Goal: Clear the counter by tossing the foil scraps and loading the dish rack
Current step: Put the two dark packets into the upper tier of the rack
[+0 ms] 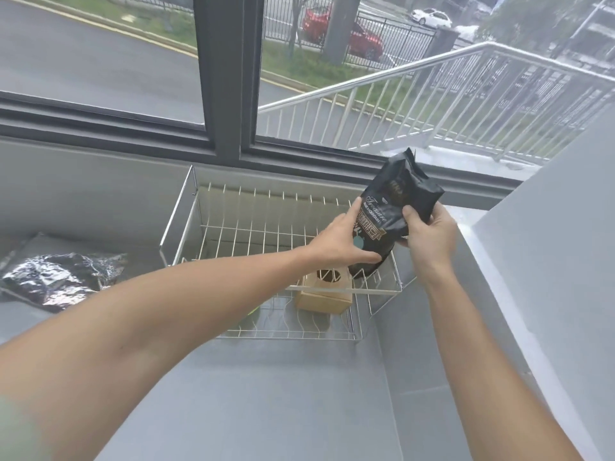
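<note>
A black coffee bag [396,207] stands tilted over the right end of the wire dish rack [233,234], its bottom at the upper tier. My left hand [339,239] grips the bag's lower left side. My right hand [429,234] holds its right side, thumb on the front. A brown cardboard box [324,294] with a round cut-out sits in the rack's lower tier, just below the bag. Crumpled shiny foil [56,277] lies on the counter at the far left, away from both hands.
The grey counter [266,394] stretches in front of the rack. A grey wall [549,261] rises at the right, close to the rack. A dark window frame [226,94] runs behind the rack along the back ledge.
</note>
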